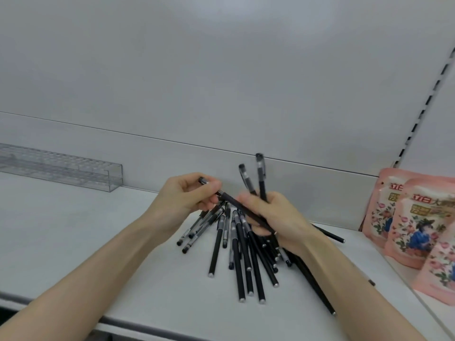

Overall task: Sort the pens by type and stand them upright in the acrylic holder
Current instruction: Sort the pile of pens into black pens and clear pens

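Observation:
A pile of black pens (242,252) lies fanned out on the white shelf (73,237), some with clear barrels, some matte black. My left hand (187,195) pinches the cap end of one matte black pen (242,207) that slants down to the right. My right hand (273,217) grips the same pen lower down, together with two capped pens (261,175) that stick up above its fingers. The clear acrylic holder (61,168) stands at the back left, with no pens visible in it.
Pink printed pouches (416,222) stand along the right side of the shelf. A slotted upright rail (426,99) runs up the back right corner. The shelf's front edge (147,326) is close below my forearms.

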`<state>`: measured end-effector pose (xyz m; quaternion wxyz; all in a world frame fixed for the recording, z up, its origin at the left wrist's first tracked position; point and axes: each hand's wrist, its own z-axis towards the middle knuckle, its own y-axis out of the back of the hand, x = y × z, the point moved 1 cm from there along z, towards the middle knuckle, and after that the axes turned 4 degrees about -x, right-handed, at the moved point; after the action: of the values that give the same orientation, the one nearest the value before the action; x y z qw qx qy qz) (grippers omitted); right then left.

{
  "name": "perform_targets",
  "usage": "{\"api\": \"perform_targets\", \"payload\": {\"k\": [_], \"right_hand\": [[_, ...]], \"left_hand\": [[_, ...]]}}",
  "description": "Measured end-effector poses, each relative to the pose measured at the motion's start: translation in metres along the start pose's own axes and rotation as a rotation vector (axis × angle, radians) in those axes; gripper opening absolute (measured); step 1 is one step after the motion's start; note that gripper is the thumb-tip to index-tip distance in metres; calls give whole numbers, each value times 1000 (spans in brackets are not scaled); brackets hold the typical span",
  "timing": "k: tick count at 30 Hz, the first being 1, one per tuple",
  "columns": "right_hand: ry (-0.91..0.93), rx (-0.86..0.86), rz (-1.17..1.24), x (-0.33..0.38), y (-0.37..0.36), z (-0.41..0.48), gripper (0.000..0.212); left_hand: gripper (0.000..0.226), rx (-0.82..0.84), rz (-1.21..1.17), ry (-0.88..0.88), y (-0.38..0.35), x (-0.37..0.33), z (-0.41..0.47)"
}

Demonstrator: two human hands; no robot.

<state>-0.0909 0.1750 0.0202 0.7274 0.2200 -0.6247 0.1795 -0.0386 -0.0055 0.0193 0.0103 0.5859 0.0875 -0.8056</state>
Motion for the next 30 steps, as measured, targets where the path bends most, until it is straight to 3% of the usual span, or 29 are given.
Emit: {"api": "perform_targets", "payload": {"k": [4, 6, 9, 13, 18, 25, 30], "right_hand": [[-5, 71, -17, -4, -9, 0, 21], [-8, -26, 50, -5, -6, 2, 25], [-29, -118, 145, -8, 0, 2, 13], [-29, -174, 103, -8, 4, 1, 13], [-71, -196, 133, -14, 1, 1, 22], [-77, -220, 23, -15, 0, 0, 21], [-49, -255, 35, -16, 0, 2, 21]], "left_hand": [[26, 46, 85, 13, -6, 10, 0], [24, 39, 385, -42, -7, 19, 0], [27, 23, 970, -122, -6, 31, -3], [50, 103, 1275, -40, -13, 34, -7], [34, 162, 1252, 109, -10, 30, -5], [19, 169, 1140, 134, -10, 22, -6], [20, 22, 684, 83, -6, 14, -2]]}}
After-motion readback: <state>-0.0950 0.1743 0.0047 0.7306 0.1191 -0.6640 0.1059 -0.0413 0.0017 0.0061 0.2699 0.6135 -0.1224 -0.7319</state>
